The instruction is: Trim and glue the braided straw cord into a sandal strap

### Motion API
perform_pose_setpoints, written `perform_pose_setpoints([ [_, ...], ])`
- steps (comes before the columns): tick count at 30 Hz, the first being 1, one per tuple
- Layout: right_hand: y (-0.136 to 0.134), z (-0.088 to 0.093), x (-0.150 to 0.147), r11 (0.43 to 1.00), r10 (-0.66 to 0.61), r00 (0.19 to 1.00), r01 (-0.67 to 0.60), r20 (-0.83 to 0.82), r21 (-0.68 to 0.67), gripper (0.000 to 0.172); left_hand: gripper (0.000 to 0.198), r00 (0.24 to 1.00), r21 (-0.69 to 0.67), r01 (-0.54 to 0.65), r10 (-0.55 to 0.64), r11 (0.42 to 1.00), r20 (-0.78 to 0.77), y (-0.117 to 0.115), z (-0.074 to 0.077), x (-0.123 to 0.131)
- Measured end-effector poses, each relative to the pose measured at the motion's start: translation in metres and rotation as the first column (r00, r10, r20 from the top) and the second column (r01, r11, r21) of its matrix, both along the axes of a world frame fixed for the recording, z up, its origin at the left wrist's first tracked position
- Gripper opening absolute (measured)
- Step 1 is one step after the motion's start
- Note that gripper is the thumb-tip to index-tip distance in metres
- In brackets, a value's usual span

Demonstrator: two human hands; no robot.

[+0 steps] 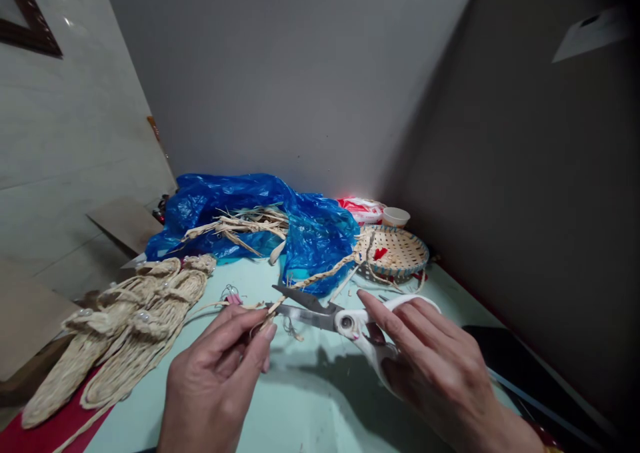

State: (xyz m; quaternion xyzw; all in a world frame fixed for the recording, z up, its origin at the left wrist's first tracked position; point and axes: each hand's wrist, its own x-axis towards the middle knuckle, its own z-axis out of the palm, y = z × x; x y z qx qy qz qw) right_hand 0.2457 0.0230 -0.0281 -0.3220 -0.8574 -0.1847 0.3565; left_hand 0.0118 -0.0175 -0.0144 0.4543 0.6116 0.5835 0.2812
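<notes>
At lower centre, the left hand (215, 376) pinches the cord (277, 304) between closed thumb and fingers, apparently to steady it at the parted blades of the scissors (345, 322), whose handles, lower right, the right hand (443, 359) grips with curled fingers, probably for leverage

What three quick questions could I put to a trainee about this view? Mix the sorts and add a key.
1. Which hand holds the scissors?
2. True or false: the scissors' blades are fully closed.
3. Where in the picture do the woven sandals lie?
A) On the left
B) On the right
C) At the top

Key
1. The right hand.
2. False: the blades stand apart, and the straw strand in the left hand shows between them.
3. A.
</notes>
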Motion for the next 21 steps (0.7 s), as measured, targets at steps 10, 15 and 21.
perform_pose_setpoints([
  [10,-0.002,-0.011,-0.003,1.0,0.01,1.0,-0.01,-0.016,0.022,0.04,0.015,0.98,0.016,-0.006,0.009,1.0,-0.198,0.001,-0.013,-0.018],
  [15,0.001,-0.018,-0.004,0.999,0.001,1.0,-0.002,0.009,0.053,0.034,0.018,0.986,-0.014,0.018,-0.02,1.0,-0.163,0.003,-0.012,-0.018],
  [21,0.002,-0.02,-0.007,0.999,0.015,0.997,-0.018,-0.071,-0.037,0.04,0.019,0.996,-0.065,0.017,-0.022,0.998,-0.088,0.002,0.001,-0.007],
])
